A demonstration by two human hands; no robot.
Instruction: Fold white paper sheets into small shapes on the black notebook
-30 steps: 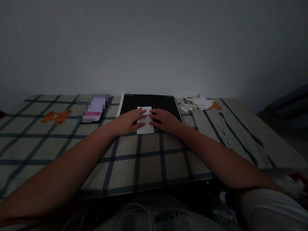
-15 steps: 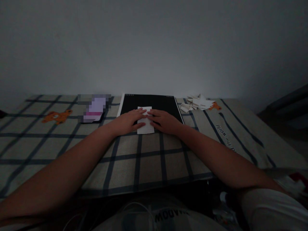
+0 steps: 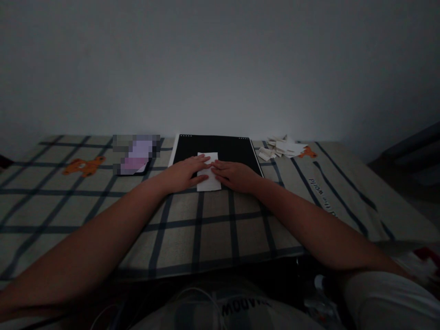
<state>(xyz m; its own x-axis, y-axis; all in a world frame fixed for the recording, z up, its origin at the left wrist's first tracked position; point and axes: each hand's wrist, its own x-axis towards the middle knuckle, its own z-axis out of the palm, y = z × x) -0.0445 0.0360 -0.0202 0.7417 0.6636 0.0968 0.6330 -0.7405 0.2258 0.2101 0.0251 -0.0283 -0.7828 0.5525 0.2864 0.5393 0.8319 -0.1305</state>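
— Starting at the left: what lies on the far side of the checked cloth [image 3: 103,201]?

— You have an orange bear print [image 3: 84,166] on the far left, then a blurred purple object [image 3: 135,155] just left of the black mat [image 3: 233,146].

— And your left arm?

— It runs from the near left corner up toward the middle, stretched long and low over the cloth. Your left hand [image 3: 184,173] lies flat, palm down, fingers spread and loose, pressing the left edge of the white paper [image 3: 208,182]. Nothing is clenched or grasped.

— Where exactly is the paper?

— It rests in the middle, its far part on the black mat and its near edge over the cloth.

— The right side?

— Your right hand [image 3: 235,175] mirrors the other: flat, palm down, fingers unclenched on the paper's right edge, fingertips nearly meeting the left ones. The forearm angles back to the near right. At the far right sits a pile of paper scraps [image 3: 280,147], well apart from both hands.
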